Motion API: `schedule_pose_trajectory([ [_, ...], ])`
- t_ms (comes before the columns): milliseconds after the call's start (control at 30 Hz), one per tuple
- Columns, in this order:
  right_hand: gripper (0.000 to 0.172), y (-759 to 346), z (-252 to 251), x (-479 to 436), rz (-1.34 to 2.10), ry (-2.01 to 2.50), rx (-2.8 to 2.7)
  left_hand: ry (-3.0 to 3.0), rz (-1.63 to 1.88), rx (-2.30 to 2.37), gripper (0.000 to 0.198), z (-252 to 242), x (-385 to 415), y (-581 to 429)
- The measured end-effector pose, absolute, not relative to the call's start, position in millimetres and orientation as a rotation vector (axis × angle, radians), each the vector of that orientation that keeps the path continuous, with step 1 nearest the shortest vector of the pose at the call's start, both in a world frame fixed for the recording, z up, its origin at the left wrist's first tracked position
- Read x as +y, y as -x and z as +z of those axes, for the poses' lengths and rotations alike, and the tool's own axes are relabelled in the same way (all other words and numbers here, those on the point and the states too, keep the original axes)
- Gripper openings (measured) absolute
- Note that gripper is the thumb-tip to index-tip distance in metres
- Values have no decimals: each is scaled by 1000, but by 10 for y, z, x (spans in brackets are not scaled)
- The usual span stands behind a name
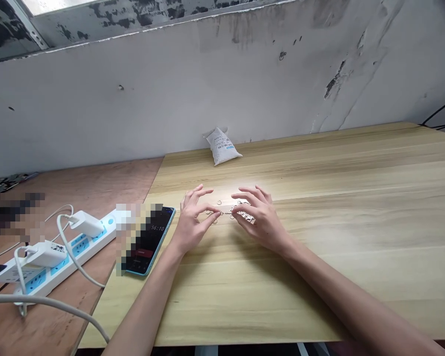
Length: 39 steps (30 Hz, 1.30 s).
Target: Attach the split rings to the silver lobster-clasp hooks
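Note:
Over the middle of the wooden table, my left hand (193, 220) pinches a tiny metal ring (221, 213) between thumb and forefinger, its other fingers raised. Facing it, my right hand (261, 217) is closed at the fingertips on a small thin metal piece (228, 213) that points at the ring. Whether the two pieces touch is too small to tell. Behind and under my right fingers lies a heap of small shiny metal pieces (249, 217), partly hidden. Several loose rings lie near my left fingertips, one loose ring (219, 202) a little beyond them.
A phone (154, 240) with a lit timer lies left of my left forearm. Farther left, a white power strip (81, 252) holds plugged chargers and looping cables (68, 307). A white plastic packet (223, 147) stands at the table's back, near the stained wall (170, 99).

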State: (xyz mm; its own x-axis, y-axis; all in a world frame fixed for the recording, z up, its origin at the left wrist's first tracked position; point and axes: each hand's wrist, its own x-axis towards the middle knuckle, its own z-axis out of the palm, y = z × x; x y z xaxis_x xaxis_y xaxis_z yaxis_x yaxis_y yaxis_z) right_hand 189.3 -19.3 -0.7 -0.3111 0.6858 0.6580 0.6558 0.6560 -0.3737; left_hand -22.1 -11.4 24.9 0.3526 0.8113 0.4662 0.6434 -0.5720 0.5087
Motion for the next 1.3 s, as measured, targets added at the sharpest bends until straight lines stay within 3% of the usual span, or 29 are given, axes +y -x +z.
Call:
schedule_pose_trajectory([
  [633, 22, -1697, 32, -355, -283, 1062, -2144, -1995, 1228, 1249, 6, 191, -190, 64],
  [1100, 18, -1939, -52, -144, -127, 1155, -2356, -2211, 534, 1018, 6, 253, -235, 218],
  [1300, 18, -2021, -89, -86, -104, 1223, -2338, -2276, 731, 1197, 11, 172, -150, 201],
])
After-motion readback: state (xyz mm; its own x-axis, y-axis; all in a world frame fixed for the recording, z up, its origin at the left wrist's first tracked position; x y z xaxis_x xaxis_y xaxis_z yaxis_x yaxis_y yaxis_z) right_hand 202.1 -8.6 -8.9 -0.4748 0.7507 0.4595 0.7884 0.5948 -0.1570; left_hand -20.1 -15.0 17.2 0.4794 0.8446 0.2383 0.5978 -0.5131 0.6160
